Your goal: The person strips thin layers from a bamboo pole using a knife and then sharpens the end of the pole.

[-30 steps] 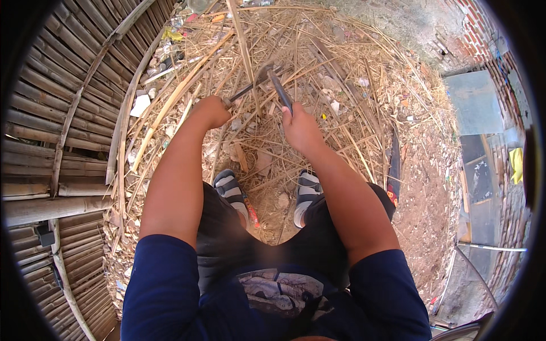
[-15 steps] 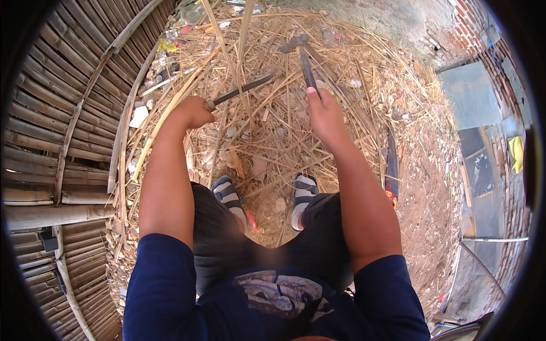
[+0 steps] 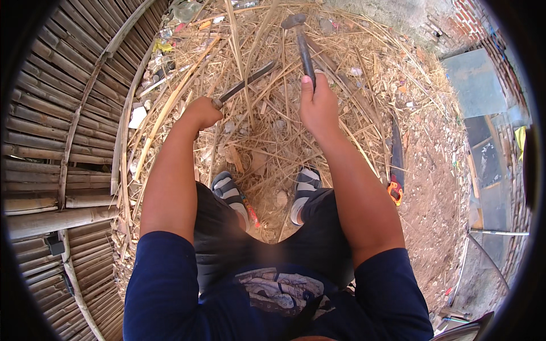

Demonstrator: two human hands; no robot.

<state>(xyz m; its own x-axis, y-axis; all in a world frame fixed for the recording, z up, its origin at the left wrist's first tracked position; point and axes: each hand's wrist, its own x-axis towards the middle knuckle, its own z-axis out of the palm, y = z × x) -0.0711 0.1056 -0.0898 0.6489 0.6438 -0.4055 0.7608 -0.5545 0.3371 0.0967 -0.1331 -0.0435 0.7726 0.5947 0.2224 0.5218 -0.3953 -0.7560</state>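
Observation:
My left hand [image 3: 201, 113] is closed round the handle of a long dark-bladed knife [image 3: 248, 83], its blade slanting away to the upper right. A split bamboo strip [image 3: 235, 42] rises at the blade and crosses it; whether the blade is in it or only behind it I cannot tell. My right hand [image 3: 319, 108] grips the dark handle of a hammer [image 3: 306, 54], thumb along the shaft. The hammer's head is at the far end, apart from the knife.
Bamboo slivers [image 3: 273, 119] and straw litter the ground round my sandalled feet [image 3: 307, 184]. A handsaw [image 3: 396, 156] with an orange grip lies at the right. A bamboo slat wall [image 3: 68, 113] stands on the left. Grey sheets [image 3: 475, 82] lean at the right.
The hammer and my right hand have moved slightly up and to the left. My left hand and the knife have shifted a little to the right. Both tools stay held.

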